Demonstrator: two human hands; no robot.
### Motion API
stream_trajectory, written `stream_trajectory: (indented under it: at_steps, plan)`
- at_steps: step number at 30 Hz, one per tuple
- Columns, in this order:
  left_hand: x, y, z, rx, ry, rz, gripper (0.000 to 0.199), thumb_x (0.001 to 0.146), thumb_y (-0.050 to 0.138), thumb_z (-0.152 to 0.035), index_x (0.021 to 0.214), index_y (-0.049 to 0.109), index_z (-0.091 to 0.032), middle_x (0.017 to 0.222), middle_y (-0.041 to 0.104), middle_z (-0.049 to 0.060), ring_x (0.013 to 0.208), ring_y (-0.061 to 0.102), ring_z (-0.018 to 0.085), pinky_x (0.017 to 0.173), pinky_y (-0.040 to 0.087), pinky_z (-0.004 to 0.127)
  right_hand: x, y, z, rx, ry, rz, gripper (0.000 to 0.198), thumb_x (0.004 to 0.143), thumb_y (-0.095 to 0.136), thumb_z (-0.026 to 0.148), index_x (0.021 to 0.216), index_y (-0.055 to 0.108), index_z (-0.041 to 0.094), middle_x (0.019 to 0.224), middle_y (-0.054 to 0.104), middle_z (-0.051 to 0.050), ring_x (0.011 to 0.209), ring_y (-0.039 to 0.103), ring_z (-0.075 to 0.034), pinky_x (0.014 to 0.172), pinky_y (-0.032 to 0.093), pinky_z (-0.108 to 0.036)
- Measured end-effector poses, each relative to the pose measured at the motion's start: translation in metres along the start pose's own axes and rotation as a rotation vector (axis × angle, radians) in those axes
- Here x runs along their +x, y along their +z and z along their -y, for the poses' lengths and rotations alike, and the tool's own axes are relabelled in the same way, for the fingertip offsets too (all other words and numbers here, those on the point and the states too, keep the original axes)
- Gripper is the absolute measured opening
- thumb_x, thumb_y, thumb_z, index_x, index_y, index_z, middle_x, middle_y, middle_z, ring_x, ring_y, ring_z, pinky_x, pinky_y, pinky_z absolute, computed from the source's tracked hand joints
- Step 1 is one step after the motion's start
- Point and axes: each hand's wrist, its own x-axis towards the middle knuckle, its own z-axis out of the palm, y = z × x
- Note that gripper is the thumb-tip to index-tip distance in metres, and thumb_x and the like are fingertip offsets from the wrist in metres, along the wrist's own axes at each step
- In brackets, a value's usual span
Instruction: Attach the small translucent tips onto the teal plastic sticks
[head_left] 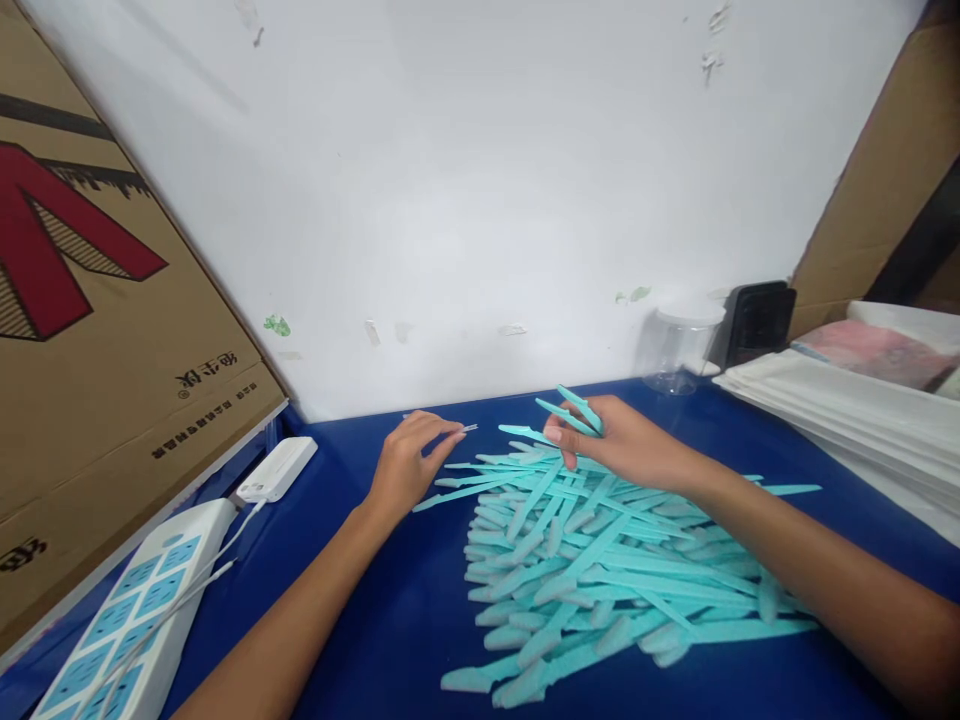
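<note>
A large heap of turquoise eyebrow razors (592, 570) lies on the blue tabletop, many with pale covers over their blade ends. Over the far side of this heap, my right hand (600, 435) is closed around a few razors. Two of those point up past the fingers, and another (523, 433) juts out to the left from the thumb and fingertip. To the left of the pile, my left hand (412, 455) pinches a small clear plastic piece (470, 428), which looks like a blade cover. The two hands are apart, with a short gap between the cover and the razor.
A white power strip (172, 560) with cables and a white power bank (277, 470) lie at left beside a cardboard box (97, 400). At the back right stand a clear lidded jar (684, 345), a black object (757, 325) and stacked white sheets (847, 410). A white wall (480, 200) closes the back.
</note>
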Motion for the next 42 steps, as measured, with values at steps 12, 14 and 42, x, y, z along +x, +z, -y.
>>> stream_trajectory:
  at_steps: [12, 14, 42]
  plan:
    - [0.000, 0.002, -0.021, -0.061, 0.217, -0.169, 0.026, 0.089, 0.072, -0.006, 0.107, 0.075, -0.024, 0.100, 0.080, 0.002, 0.096, 0.074, 0.020, 0.086, 0.061, 0.040, 0.000, 0.002, 0.003, 0.095, 0.088, 0.053, 0.046, 0.094, 0.059, 0.058, 0.070, 0.070, 0.020, 0.075, 0.072, -0.005, 0.079, 0.063, -0.023, 0.079, 0.044, -0.036]
    - [0.000, 0.001, -0.022, -0.061, 0.228, -0.168, 0.028, 0.089, 0.071, -0.004, 0.108, 0.075, -0.024, 0.101, 0.080, 0.003, 0.098, 0.074, 0.021, 0.086, 0.062, 0.040, 0.000, 0.002, 0.003, 0.114, 0.093, 0.062, 0.046, 0.094, 0.059, 0.058, 0.071, 0.070, 0.020, 0.078, 0.073, -0.006, 0.081, 0.063, -0.023, 0.079, 0.044, -0.036]
    - [-0.002, 0.003, -0.047, -0.155, 0.284, -0.074, 0.029, 0.091, 0.067, -0.003, 0.109, 0.074, -0.024, 0.104, 0.079, 0.004, 0.101, 0.072, 0.021, 0.084, 0.062, 0.038, -0.001, 0.009, 0.006, 0.177, 0.039, 0.123, 0.039, 0.093, 0.063, 0.055, 0.083, 0.074, 0.020, 0.067, 0.073, -0.003, 0.071, 0.068, -0.020, 0.080, 0.051, -0.037]
